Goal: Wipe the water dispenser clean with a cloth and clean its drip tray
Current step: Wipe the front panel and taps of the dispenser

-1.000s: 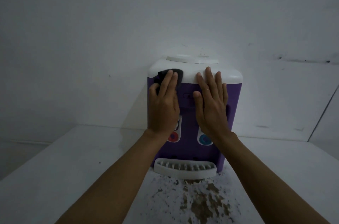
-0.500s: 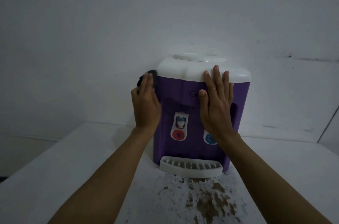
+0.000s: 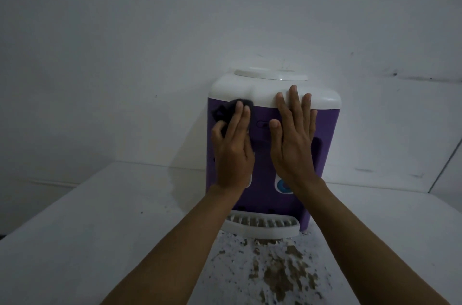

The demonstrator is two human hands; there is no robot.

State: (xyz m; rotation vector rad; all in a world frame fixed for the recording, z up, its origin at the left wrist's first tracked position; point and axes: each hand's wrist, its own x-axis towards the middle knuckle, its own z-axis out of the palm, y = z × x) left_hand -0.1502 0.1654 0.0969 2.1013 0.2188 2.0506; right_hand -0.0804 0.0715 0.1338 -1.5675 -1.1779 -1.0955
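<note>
The purple dispenser (image 3: 327, 129) with its white top stands on a white counter (image 3: 100, 217) against the wall, and the left hand (image 3: 233, 152) lies flat on its upper-left front, fingers straight and close together, pressing a dark cloth (image 3: 225, 110) to the panel just under the white rim. The right hand (image 3: 293, 144) rests flat on the front beside it, its fingers slightly spread (3 fingertips reach onto the white top), above a blue tap (image 3: 283, 186). The white slotted tray (image 3: 262, 226) sits at the base, with brown stains (image 3: 277, 272) on the counter before it.
</note>
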